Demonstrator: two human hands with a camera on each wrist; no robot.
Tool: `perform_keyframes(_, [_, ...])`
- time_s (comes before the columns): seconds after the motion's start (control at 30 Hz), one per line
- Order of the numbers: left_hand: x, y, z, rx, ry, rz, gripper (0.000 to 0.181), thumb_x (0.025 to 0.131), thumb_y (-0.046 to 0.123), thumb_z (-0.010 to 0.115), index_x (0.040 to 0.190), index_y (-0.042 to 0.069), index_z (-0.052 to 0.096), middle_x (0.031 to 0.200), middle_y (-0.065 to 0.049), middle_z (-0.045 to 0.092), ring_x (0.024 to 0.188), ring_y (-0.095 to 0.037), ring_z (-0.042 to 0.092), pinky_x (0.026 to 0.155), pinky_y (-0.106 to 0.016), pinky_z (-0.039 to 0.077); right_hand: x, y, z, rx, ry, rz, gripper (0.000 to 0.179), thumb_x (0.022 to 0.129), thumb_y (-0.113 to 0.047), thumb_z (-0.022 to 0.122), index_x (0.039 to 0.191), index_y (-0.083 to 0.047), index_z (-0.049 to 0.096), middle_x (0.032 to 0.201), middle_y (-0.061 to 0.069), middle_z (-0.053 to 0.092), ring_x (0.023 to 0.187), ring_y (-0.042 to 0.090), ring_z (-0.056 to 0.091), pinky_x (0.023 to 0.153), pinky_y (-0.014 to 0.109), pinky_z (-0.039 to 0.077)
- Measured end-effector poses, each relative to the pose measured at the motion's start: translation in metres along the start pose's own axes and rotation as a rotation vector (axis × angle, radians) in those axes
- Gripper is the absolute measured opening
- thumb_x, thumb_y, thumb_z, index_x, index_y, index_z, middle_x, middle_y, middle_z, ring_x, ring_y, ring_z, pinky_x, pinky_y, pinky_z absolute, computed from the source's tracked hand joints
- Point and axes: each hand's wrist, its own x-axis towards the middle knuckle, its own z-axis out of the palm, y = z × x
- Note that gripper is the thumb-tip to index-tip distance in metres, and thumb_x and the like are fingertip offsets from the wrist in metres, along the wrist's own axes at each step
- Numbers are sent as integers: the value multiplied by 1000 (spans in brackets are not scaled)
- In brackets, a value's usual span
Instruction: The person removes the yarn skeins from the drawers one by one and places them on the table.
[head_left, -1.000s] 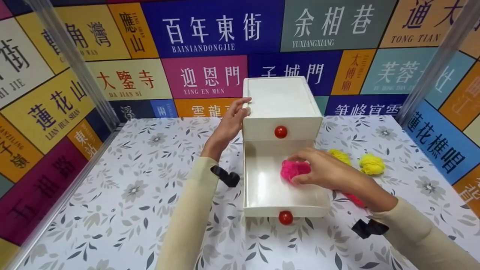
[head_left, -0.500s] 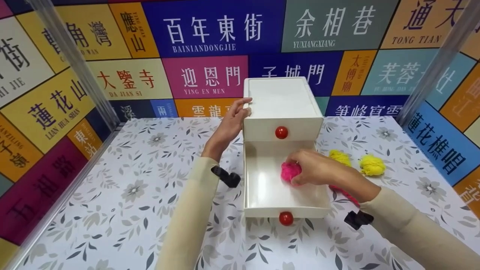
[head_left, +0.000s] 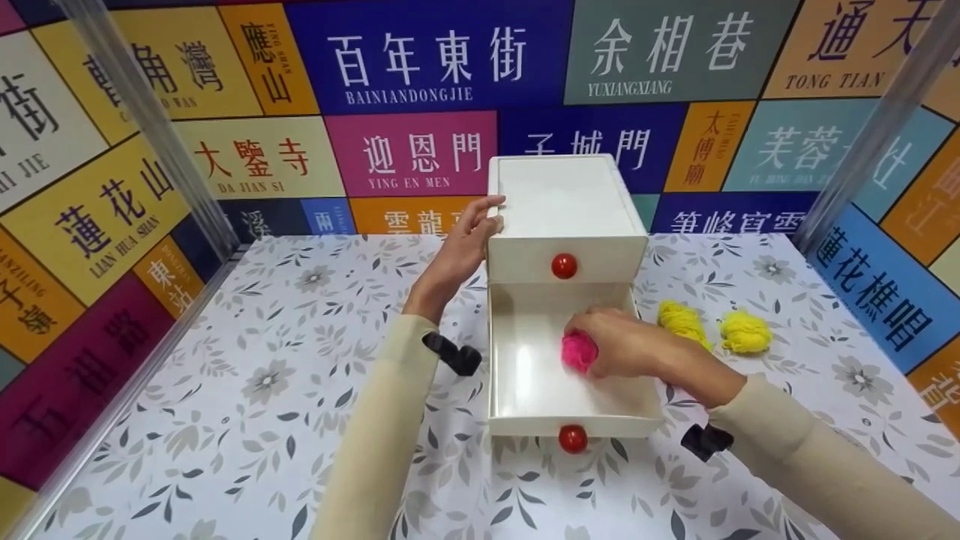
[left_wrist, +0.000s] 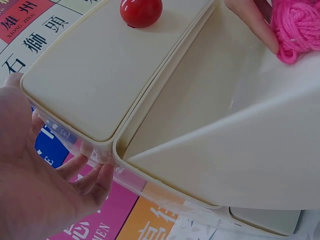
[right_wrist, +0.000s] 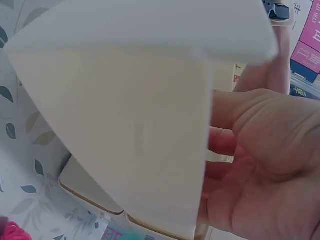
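A small white cabinet (head_left: 559, 195) with two drawers and red knobs stands on the table. Its lower drawer (head_left: 525, 375) is pulled out, and the upper one is closed. My left hand (head_left: 463, 236) rests on the cabinet's left side, with its fingers spread along the wall in the left wrist view and fingertips at the top edge. Inside the lower drawer, my right hand (head_left: 626, 345) grips a pink ball of yarn (head_left: 577, 352). The drawer wall hides that ball in the right wrist view, and part of the hand too.
Two yellow yarn balls, one nearer (head_left: 684, 322) and one farther right (head_left: 745, 331), lie to the right of the cabinet. Another bit of pink yarn (right_wrist: 15, 232) shows at the corner of the right wrist view. Behind the flower-patterned table (head_left: 247, 420) stands a wall of coloured signs.
My right hand has shifted slightly left and lower in the drawer with the pink yarn ball. The forearm now covers the red-pink yarn on the table. My left hand has stayed put.
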Motion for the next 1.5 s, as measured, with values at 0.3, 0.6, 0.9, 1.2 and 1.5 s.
perform_keyframes(0.3, [1,-1,1,-9,-10,11,42,107,23,41,148,20,42,145,-17,46,121,-27,54,109,-44,45,0,2,4,-17,-3,-26,48,72,2,80,117,-2,67,105,14,63,95,27,57,93,46,52])
perform_keyframes(0.6, [0,-1,2,-17,-2,-9,41,106,23,41,148,20,43,144,-16,47,123,-27,54,112,-45,43,-2,2,5,-12,7,-47,40,73,0,79,112,-3,68,102,12,63,93,24,55,86,41,53])
perform_keyframes(0.9, [0,-1,1,6,2,-6,41,107,24,41,148,21,43,145,-16,46,122,-28,54,110,-44,44,-8,1,-1,32,65,-76,41,76,-3,80,115,-4,68,107,13,66,97,26,58,88,43,53])
perform_keyframes(1.2, [1,-1,0,-13,-8,11,42,107,22,41,148,17,42,148,-17,45,120,-29,55,109,-44,45,-17,-2,-12,22,109,-84,44,77,-3,79,119,-5,66,113,13,67,101,27,59,91,45,54])
perform_keyframes(1.5, [1,0,0,-22,-3,13,42,107,21,41,148,17,42,144,-19,46,120,-28,55,109,-44,45,-35,5,-24,100,150,-51,45,80,-6,77,124,-8,65,117,12,66,102,27,59,90,46,53])
